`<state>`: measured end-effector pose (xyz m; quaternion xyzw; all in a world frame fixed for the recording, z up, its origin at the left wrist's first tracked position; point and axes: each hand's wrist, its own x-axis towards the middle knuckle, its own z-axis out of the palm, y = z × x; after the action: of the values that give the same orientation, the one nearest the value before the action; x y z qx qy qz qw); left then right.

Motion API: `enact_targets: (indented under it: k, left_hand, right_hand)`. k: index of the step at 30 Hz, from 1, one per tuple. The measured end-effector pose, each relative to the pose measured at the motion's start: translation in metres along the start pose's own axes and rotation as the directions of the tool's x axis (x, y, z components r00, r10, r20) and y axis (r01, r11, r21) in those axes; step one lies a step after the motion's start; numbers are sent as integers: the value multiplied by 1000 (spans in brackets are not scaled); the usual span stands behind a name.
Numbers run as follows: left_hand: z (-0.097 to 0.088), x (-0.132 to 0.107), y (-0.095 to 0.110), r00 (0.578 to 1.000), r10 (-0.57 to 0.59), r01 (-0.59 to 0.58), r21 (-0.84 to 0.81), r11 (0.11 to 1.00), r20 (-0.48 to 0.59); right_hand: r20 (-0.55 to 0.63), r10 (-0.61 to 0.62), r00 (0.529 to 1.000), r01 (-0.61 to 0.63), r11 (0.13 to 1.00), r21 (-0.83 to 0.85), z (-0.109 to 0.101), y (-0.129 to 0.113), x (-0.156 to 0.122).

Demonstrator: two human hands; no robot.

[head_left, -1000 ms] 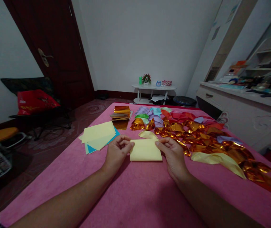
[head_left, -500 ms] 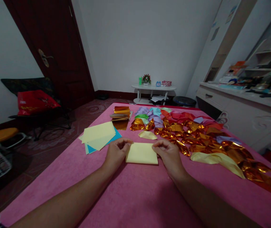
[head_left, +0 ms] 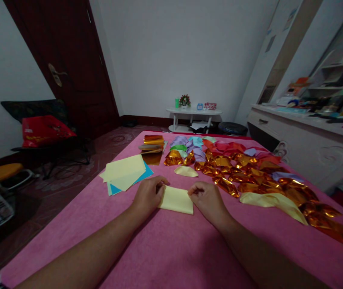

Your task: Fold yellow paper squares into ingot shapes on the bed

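A folded sheet of pale yellow paper (head_left: 176, 200) lies on the pink cloth between my two hands. My left hand (head_left: 149, 192) grips its left edge, thumb on top and fingers curled behind. At the upper right corner, my right hand (head_left: 205, 195) pinches the paper between thumb and fingers. Just beyond the sheet rests a small folded yellow paper piece (head_left: 186, 171). To the left is a loose stack of yellow and blue sheets (head_left: 125, 168).
Folded gold foil pieces (head_left: 224, 185) and coloured paper pieces (head_left: 228, 147) cover the right and far side of the pink-covered table (head_left: 171, 249). A stack of gold foil sheets (head_left: 151, 157) lies at the far left. Behind stands a small white table (head_left: 193, 110).
The front-to-back depth of the yellow paper is now smaller, with its far edge nearer to me. My right hand has shifted slightly left and toward me, holding the paper.
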<state>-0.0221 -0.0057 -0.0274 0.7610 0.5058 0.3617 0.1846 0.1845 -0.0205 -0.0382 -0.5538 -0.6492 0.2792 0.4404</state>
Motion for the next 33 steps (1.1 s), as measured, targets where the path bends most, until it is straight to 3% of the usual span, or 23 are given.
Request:
enact_targets:
  k: [6,11,16,20,23,25,33]
  left_hand:
    - [-2,-2,3,992,91,-106,198,974,85]
    - [-7,-3,12,982,93,-157,438,885,165]
    - [-7,-4,19,974,91,-197,572,796,208]
    - [-6,-2,22,966,196,-259,619,741,170]
    - [-4,-1,20,943,244,-331,590,736,226]
    - [0,1,17,934,219,-341,524,781,282]
    - [8,4,12,955,131,-193,223,956,264]
  right_hand:
    - [23,-54,998,58,966,-253,-1,-2,-2]
    - [57,-69,996,87,904,-419,-2,-14,-6]
    - [81,-53,995,85,872,-482,-3,-21,-9]
    - [92,-53,994,91,870,-484,-3,-21,-9]
    - [101,-66,993,106,873,-477,-3,-19,-9]
    - [101,-76,992,115,872,-476,-3,-17,-9]
    - [100,-71,992,110,873,-476,-2,-16,-8]
